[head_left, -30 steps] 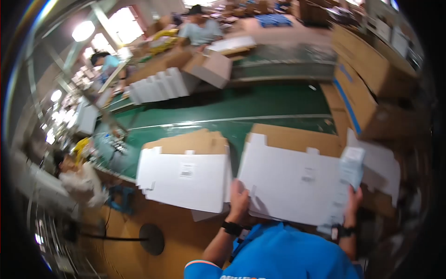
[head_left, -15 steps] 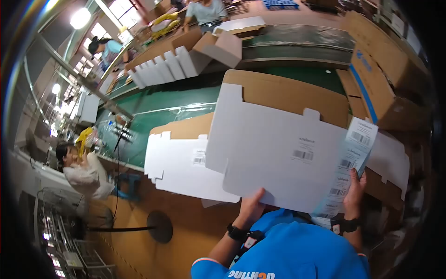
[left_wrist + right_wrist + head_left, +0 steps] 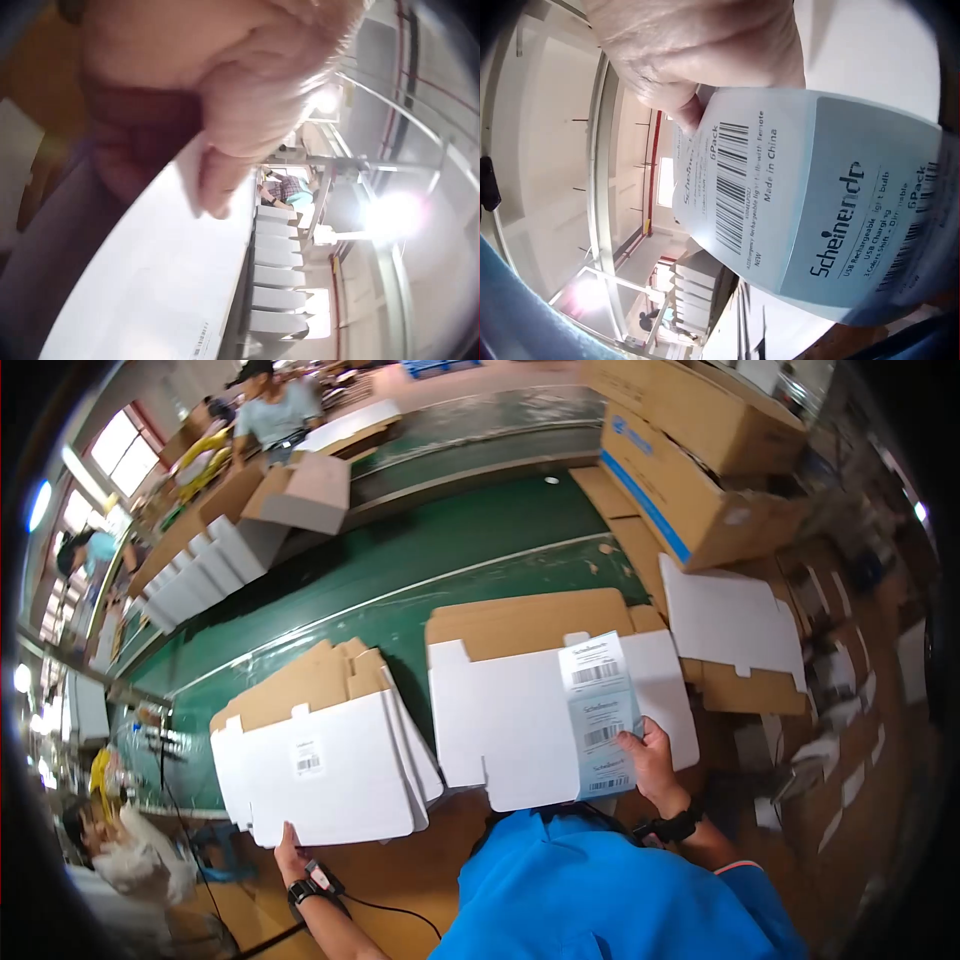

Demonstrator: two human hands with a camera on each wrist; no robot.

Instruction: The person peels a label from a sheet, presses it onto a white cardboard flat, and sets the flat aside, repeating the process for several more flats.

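My left hand (image 3: 291,857) pinches the near edge of a flat white carton (image 3: 350,790) on the left pile, thumb on top and fingers beneath in the left wrist view. A small barcode label (image 3: 308,757) is stuck on that carton. In my right hand (image 3: 656,765) is a strip of printed barcode labels (image 3: 604,710), thumb over its right edge. The strip lies across the top white carton (image 3: 510,710) of the right pile in the head view. Its print shows large in the right wrist view, where the strip (image 3: 795,202) bends away from the hand.
A green work surface (image 3: 450,575) runs behind both piles. Large brown boxes (image 3: 690,480) stand at the back right, with another flat carton (image 3: 735,620) below them. Several white cartons (image 3: 210,565) stand in a row at the far left. People work beyond.
My left hand has carried the labelled carton from the right pile leftward onto the left pile. My right hand keeps the label strip. The head view has turned to the right.
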